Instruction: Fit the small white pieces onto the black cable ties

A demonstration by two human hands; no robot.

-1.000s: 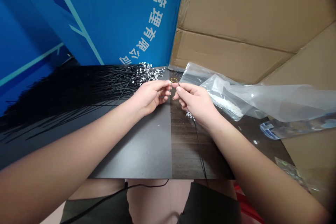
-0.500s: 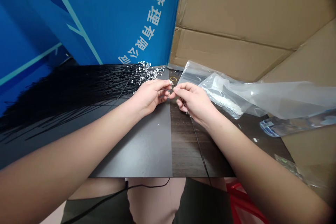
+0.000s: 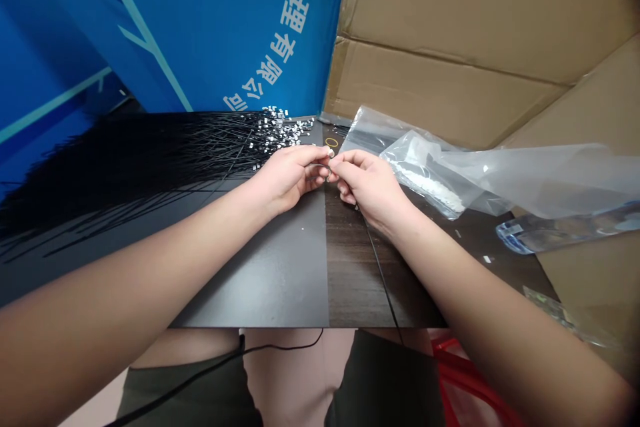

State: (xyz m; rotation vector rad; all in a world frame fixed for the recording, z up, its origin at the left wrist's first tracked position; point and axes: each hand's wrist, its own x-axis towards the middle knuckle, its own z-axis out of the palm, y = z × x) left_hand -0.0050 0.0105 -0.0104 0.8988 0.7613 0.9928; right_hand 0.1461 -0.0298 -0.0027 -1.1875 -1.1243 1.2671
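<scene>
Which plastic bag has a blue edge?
The narrow bag at the right edge of the table, its left end rimmed blue. The clear bag of white pieces beside the right hand and the small bag lower right show none.

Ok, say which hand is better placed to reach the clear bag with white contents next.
Probably the right hand: it is beside the clear bag, while the left hand is farther off. The right seems to pinch a dark cord, though.

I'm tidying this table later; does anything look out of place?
A small white piece lies loose on the brown tabletop, near the blue-edged packet. It looks stray, since other white contents sit inside a clear bag.
</scene>
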